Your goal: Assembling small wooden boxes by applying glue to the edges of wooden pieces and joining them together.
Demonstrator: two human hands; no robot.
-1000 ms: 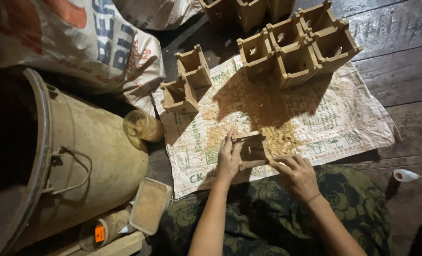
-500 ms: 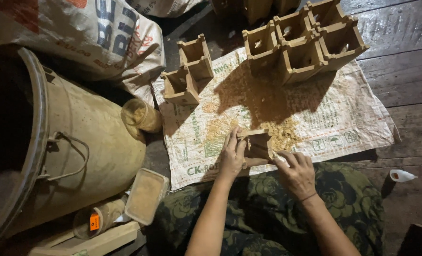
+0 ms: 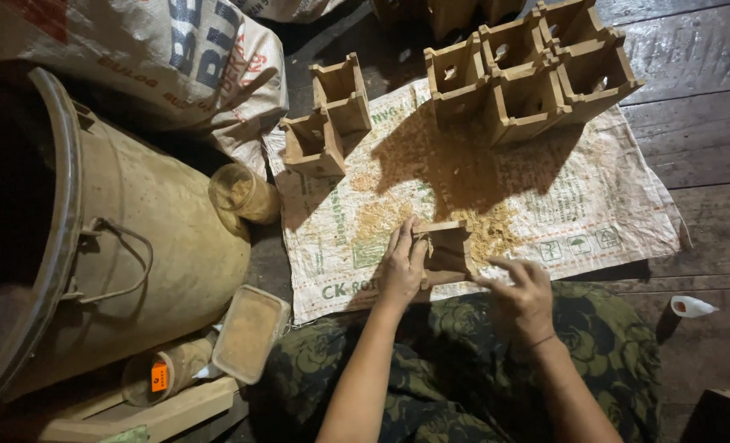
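My left hand (image 3: 401,267) grips the left side of a small open wooden box (image 3: 449,252) that rests on a woven plastic sack sheet (image 3: 595,205) dusted with sawdust. My right hand (image 3: 522,297) is at the box's right lower corner, fingers pinched together close to its edge; whether it touches the box is unclear. Several more open wooden boxes (image 3: 529,78) stand clustered at the sheet's far end. Two others (image 3: 328,123) sit at its far left corner.
A large metal drum (image 3: 148,221) with a wire handle stands at the left, beside a full printed sack (image 3: 135,57). A small jar of sawdust (image 3: 242,194), a rectangular tub (image 3: 248,332), another jar (image 3: 164,376) and a white cap (image 3: 691,307) lie on the plank floor.
The view has shifted slightly. My left hand keeps its hold on the small box while my right hand stays at its right edge, fingers now more pinched.
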